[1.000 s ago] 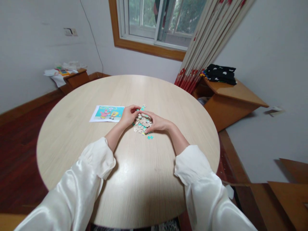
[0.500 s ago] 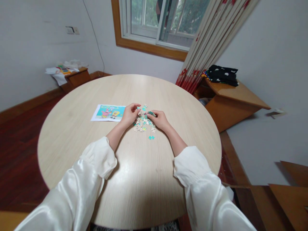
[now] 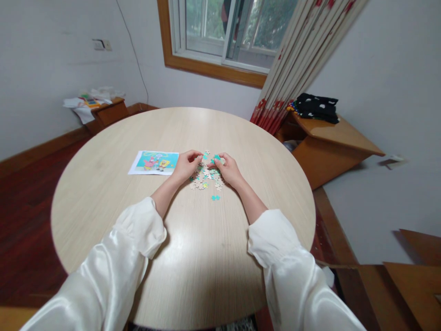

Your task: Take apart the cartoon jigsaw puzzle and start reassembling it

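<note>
A loose heap of small jigsaw puzzle pieces, some turquoise side up and some pale side up, lies on the round wooden table. My right hand is closed at the heap's right edge, pinching a turquoise puzzle piece between its fingers. At the left edge my left hand has its thumb and fingers pressed together; whatever is between them is too small to make out. Nearer to me, a turquoise piece rests apart from the heap. Left of my left hand is a printed cartoon picture on white paper.
Behind the table are a window and a long curtain. On the right stands a wooden cabinet with folded dark cloth on it. A small stand with papers is at the back left.
The turquoise piece in my right hand has turned so that its coloured face shows more. My left hand has hardly moved. The whole view has shifted slightly.
</note>
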Action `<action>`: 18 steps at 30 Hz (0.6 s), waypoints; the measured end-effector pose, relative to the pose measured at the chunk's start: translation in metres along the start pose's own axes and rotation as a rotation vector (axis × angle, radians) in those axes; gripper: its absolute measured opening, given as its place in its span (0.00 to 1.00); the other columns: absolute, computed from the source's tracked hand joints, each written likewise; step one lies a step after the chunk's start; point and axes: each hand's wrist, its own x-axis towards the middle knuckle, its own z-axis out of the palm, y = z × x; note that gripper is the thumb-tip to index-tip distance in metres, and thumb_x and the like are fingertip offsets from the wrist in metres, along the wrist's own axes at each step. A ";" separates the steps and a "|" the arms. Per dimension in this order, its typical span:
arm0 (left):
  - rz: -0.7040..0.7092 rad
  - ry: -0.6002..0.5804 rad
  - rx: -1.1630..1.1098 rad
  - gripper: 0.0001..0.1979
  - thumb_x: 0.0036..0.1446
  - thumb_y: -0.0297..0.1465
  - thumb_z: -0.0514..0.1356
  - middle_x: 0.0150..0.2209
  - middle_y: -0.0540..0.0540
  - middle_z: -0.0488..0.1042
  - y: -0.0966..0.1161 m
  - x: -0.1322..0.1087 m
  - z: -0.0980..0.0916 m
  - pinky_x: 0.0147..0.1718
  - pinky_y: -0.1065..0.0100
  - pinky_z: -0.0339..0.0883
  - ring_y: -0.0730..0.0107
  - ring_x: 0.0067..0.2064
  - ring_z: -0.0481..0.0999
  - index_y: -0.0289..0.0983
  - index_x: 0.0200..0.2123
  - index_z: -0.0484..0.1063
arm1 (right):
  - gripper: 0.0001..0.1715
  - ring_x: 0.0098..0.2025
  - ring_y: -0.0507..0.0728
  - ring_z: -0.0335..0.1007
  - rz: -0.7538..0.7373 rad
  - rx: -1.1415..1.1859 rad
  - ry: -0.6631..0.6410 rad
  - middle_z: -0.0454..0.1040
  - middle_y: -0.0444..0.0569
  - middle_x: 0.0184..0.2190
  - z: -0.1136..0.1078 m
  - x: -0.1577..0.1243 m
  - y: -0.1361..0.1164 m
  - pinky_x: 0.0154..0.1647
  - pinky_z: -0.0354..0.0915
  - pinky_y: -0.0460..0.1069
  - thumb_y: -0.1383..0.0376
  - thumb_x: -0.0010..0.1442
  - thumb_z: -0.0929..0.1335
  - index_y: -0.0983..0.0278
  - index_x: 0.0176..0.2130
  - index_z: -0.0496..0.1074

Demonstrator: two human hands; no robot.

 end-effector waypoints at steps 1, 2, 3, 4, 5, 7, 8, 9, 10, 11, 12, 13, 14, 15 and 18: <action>0.013 -0.027 0.019 0.07 0.50 0.32 0.60 0.25 0.50 0.72 0.002 -0.001 0.000 0.28 0.70 0.61 0.73 0.26 0.68 0.35 0.30 0.74 | 0.29 0.30 0.56 0.75 -0.007 0.000 0.000 0.75 0.43 0.23 0.000 0.000 0.000 0.36 0.70 0.52 0.41 0.48 0.69 0.61 0.36 0.65; 0.023 -0.059 0.034 0.07 0.50 0.33 0.61 0.25 0.49 0.73 0.003 -0.002 0.000 0.28 0.70 0.61 0.73 0.26 0.67 0.35 0.30 0.75 | 0.28 0.31 0.55 0.75 -0.027 -0.014 0.002 0.75 0.43 0.24 0.000 0.001 0.000 0.37 0.70 0.52 0.42 0.48 0.69 0.61 0.34 0.65; 0.033 -0.096 0.048 0.08 0.50 0.34 0.62 0.26 0.49 0.73 0.005 -0.003 0.001 0.28 0.70 0.61 0.72 0.26 0.68 0.35 0.30 0.75 | 0.27 0.32 0.55 0.74 -0.056 -0.036 0.006 0.75 0.44 0.25 -0.001 0.001 0.000 0.38 0.69 0.51 0.43 0.48 0.69 0.62 0.33 0.66; 0.046 -0.132 0.064 0.08 0.49 0.35 0.63 0.26 0.49 0.73 0.006 -0.004 0.001 0.29 0.69 0.61 0.72 0.27 0.68 0.35 0.29 0.75 | 0.25 0.34 0.55 0.74 -0.088 -0.060 0.011 0.75 0.45 0.27 -0.001 0.001 -0.001 0.39 0.69 0.51 0.44 0.48 0.70 0.62 0.31 0.67; 0.062 -0.166 0.085 0.08 0.49 0.36 0.63 0.26 0.49 0.73 0.007 -0.005 0.001 0.30 0.69 0.62 0.71 0.28 0.69 0.36 0.29 0.75 | 0.24 0.35 0.55 0.73 -0.115 -0.081 0.013 0.75 0.46 0.28 -0.001 0.002 -0.001 0.40 0.68 0.51 0.45 0.48 0.70 0.63 0.30 0.69; 0.099 -0.216 0.126 0.08 0.48 0.36 0.65 0.27 0.48 0.73 0.007 -0.005 0.001 0.32 0.68 0.62 0.70 0.30 0.70 0.36 0.26 0.75 | 0.23 0.36 0.55 0.72 -0.135 -0.101 0.003 0.76 0.47 0.30 -0.002 0.002 -0.002 0.42 0.67 0.50 0.47 0.49 0.70 0.64 0.29 0.71; 0.115 -0.232 0.141 0.08 0.48 0.36 0.65 0.27 0.48 0.73 0.007 -0.006 0.001 0.33 0.68 0.63 0.69 0.31 0.70 0.36 0.25 0.75 | 0.22 0.36 0.55 0.72 -0.130 -0.100 -0.006 0.77 0.47 0.30 -0.002 0.002 -0.002 0.42 0.67 0.51 0.47 0.49 0.70 0.64 0.29 0.72; 0.126 -0.242 0.148 0.08 0.48 0.35 0.65 0.28 0.47 0.73 0.007 -0.005 0.001 0.34 0.67 0.63 0.69 0.32 0.71 0.36 0.25 0.75 | 0.22 0.37 0.55 0.72 -0.120 -0.099 -0.014 0.77 0.48 0.31 -0.002 0.003 -0.002 0.42 0.66 0.51 0.48 0.49 0.70 0.64 0.29 0.73; 0.133 -0.248 0.148 0.08 0.49 0.35 0.65 0.29 0.47 0.74 0.006 -0.005 0.000 0.35 0.67 0.63 0.68 0.33 0.71 0.37 0.25 0.75 | 0.21 0.37 0.56 0.72 -0.109 -0.099 -0.015 0.78 0.48 0.31 -0.002 0.003 -0.002 0.42 0.66 0.51 0.48 0.50 0.69 0.64 0.29 0.74; 0.136 -0.251 0.145 0.07 0.50 0.35 0.64 0.29 0.46 0.74 0.006 -0.005 0.000 0.35 0.67 0.64 0.68 0.34 0.72 0.37 0.25 0.75 | 0.20 0.37 0.56 0.72 -0.098 -0.100 -0.012 0.78 0.48 0.31 -0.002 0.003 -0.002 0.42 0.66 0.51 0.49 0.50 0.70 0.64 0.29 0.75; 0.137 -0.252 0.143 0.07 0.50 0.34 0.64 0.30 0.46 0.74 0.005 -0.005 0.000 0.36 0.67 0.64 0.67 0.35 0.72 0.37 0.25 0.75 | 0.20 0.37 0.56 0.72 -0.086 -0.100 -0.004 0.78 0.48 0.31 -0.002 0.003 -0.002 0.42 0.66 0.51 0.50 0.50 0.70 0.65 0.29 0.75; 0.139 -0.253 0.143 0.07 0.50 0.34 0.64 0.30 0.46 0.75 0.005 -0.004 0.000 0.36 0.67 0.64 0.67 0.35 0.73 0.37 0.25 0.75 | 0.19 0.36 0.56 0.72 -0.073 -0.101 0.006 0.78 0.48 0.30 -0.002 0.003 -0.001 0.41 0.66 0.51 0.51 0.49 0.70 0.65 0.29 0.76; 0.141 -0.254 0.143 0.06 0.50 0.33 0.63 0.30 0.46 0.75 0.004 -0.004 -0.001 0.37 0.67 0.64 0.67 0.36 0.73 0.37 0.25 0.75 | 0.18 0.36 0.55 0.72 -0.060 -0.102 0.016 0.78 0.48 0.30 -0.003 0.003 -0.001 0.41 0.66 0.51 0.52 0.49 0.70 0.65 0.29 0.76; 0.143 -0.255 0.143 0.06 0.50 0.32 0.63 0.31 0.46 0.75 0.004 -0.004 0.000 0.37 0.67 0.65 0.67 0.36 0.73 0.37 0.25 0.75 | 0.18 0.35 0.55 0.72 -0.048 -0.101 0.025 0.78 0.48 0.30 -0.003 0.004 0.000 0.41 0.66 0.51 0.52 0.49 0.70 0.65 0.29 0.76; 0.134 -0.233 0.141 0.05 0.50 0.31 0.63 0.30 0.46 0.74 0.004 -0.005 0.000 0.35 0.67 0.64 0.68 0.34 0.72 0.36 0.24 0.75 | 0.17 0.35 0.56 0.72 -0.027 -0.081 0.039 0.79 0.49 0.31 -0.004 0.004 0.000 0.41 0.67 0.51 0.54 0.49 0.70 0.66 0.29 0.77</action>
